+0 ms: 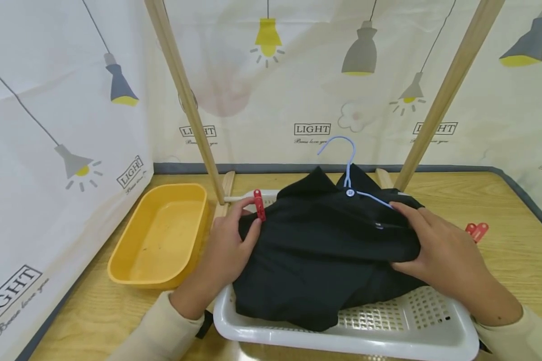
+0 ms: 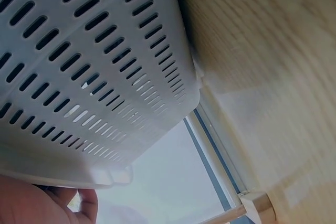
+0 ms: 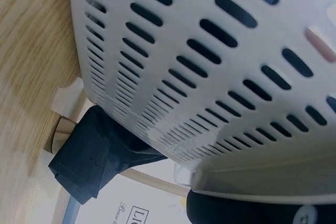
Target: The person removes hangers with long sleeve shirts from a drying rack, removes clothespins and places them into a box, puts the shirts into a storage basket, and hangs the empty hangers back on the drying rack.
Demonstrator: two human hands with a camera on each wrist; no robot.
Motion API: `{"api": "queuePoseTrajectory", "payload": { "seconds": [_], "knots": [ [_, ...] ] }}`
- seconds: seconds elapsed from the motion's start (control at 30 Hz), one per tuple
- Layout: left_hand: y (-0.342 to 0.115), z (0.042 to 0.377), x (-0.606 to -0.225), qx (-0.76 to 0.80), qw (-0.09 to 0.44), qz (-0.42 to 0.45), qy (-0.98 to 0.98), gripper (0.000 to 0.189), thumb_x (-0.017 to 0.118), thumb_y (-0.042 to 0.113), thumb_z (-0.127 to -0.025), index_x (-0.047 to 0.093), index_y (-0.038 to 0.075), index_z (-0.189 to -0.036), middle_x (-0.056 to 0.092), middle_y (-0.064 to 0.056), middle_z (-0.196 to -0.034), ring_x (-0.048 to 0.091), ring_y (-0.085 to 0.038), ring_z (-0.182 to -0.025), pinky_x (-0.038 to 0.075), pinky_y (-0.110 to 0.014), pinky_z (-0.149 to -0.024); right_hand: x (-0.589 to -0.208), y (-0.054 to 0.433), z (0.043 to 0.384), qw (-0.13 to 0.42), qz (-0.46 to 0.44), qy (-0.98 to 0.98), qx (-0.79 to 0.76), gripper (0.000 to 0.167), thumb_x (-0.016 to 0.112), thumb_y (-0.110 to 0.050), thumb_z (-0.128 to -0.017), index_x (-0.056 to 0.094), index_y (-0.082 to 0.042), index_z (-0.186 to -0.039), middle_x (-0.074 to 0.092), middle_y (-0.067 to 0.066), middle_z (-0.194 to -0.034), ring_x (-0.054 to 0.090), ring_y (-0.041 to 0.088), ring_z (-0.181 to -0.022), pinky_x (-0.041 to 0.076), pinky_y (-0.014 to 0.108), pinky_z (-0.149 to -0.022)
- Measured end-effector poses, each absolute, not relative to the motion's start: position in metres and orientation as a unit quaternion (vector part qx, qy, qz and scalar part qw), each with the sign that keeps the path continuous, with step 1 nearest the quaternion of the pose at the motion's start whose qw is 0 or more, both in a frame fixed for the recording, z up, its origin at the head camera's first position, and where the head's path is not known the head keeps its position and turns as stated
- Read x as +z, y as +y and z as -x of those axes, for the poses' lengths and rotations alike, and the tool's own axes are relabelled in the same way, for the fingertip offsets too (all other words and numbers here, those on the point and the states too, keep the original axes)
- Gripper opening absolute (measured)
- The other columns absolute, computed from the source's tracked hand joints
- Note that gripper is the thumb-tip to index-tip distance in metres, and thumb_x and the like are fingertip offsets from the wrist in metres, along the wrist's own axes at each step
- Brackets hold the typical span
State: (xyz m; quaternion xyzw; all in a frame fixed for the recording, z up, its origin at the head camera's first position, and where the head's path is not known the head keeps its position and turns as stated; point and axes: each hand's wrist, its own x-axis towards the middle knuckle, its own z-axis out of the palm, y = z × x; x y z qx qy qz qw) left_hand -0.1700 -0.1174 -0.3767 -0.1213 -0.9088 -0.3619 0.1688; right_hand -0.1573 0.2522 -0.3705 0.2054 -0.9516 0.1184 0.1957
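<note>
A black collared garment (image 1: 316, 250) lies over a white perforated basket (image 1: 343, 338), with a blue hanger (image 1: 354, 155) rising through its collar. My left hand (image 1: 226, 245) pinches a red clothespin (image 1: 259, 205) at the garment's left shoulder between thumb and index finger. At the other shoulder, my right hand (image 1: 447, 245) grips the black fabric, fingertips by the hanger's arm and thumb below. In the left wrist view, part of the left hand (image 2: 47, 203) shows under the basket rim. The right wrist view shows black cloth (image 3: 100, 150) hanging past the basket; the right hand is hidden there.
A yellow tub (image 1: 162, 235) stands left of the basket. Wooden poles, left (image 1: 189, 105) and right (image 1: 449, 95), rise behind it. More red clothespins (image 1: 478, 231) appear beyond the right hand. Printed fabric walls (image 1: 271, 90) enclose the wooden tabletop (image 1: 524, 215).
</note>
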Motion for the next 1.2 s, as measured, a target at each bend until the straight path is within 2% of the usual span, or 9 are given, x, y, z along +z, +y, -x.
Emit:
{"api": "queuePoseTrajectory", "payload": {
  "seconds": [0.17,0.3,0.63,0.83,1.2],
  "knots": [
    [-0.117,0.17,-0.378,-0.351,0.171,0.127,-0.912,0.064,0.066,0.023,-0.096,0.036,0.019,-0.153,0.071,-0.008,-0.121,0.067,-0.029,-0.108,0.05,-0.046,-0.103,-0.37,0.253,0.156,0.198,-0.207,-0.951,0.114,0.107,0.097,-0.03,-0.052,0.045,-0.012,-0.144,0.064,0.021,-0.116,0.066,0.038,-0.091,0.054,0.057,-0.075],
    [-0.116,0.17,-0.379,-0.33,0.173,0.13,-0.919,0.071,0.066,0.027,-0.096,0.028,0.022,-0.156,0.069,-0.007,-0.127,0.065,-0.03,-0.111,0.048,-0.049,-0.105,-0.369,0.253,0.156,0.204,-0.211,-0.95,0.108,0.109,0.098,-0.03,-0.05,0.045,-0.011,-0.144,0.064,0.021,-0.116,0.067,0.038,-0.091,0.054,0.057,-0.074],
    [-0.117,0.166,-0.378,-0.328,0.197,0.14,-0.913,0.061,0.066,0.023,-0.096,0.039,0.021,-0.151,0.07,-0.005,-0.12,0.064,-0.029,-0.1,0.052,-0.047,-0.096,-0.37,0.253,0.157,0.175,-0.203,-0.958,0.106,0.107,0.096,-0.033,-0.054,0.045,-0.012,-0.145,0.064,0.02,-0.115,0.066,0.037,-0.092,0.055,0.056,-0.072],
    [-0.115,0.165,-0.376,-0.316,0.22,0.15,-0.91,0.057,0.067,0.022,-0.095,0.043,0.018,-0.146,0.07,-0.006,-0.119,0.064,-0.027,-0.098,0.052,-0.045,-0.092,-0.367,0.254,0.156,0.194,-0.209,-0.953,0.105,0.111,0.098,-0.032,-0.049,0.045,-0.013,-0.145,0.065,0.019,-0.112,0.066,0.035,-0.089,0.055,0.055,-0.072],
    [-0.115,0.16,-0.374,-0.333,0.222,0.147,-0.904,0.047,0.068,0.026,-0.095,0.048,0.015,-0.137,0.069,-0.006,-0.116,0.064,-0.023,-0.102,0.053,-0.044,-0.095,-0.368,0.254,0.155,0.199,-0.217,-0.95,0.102,0.113,0.099,-0.033,-0.047,0.045,-0.014,-0.144,0.065,0.018,-0.109,0.065,0.032,-0.084,0.055,0.053,-0.071]
  ]
}}
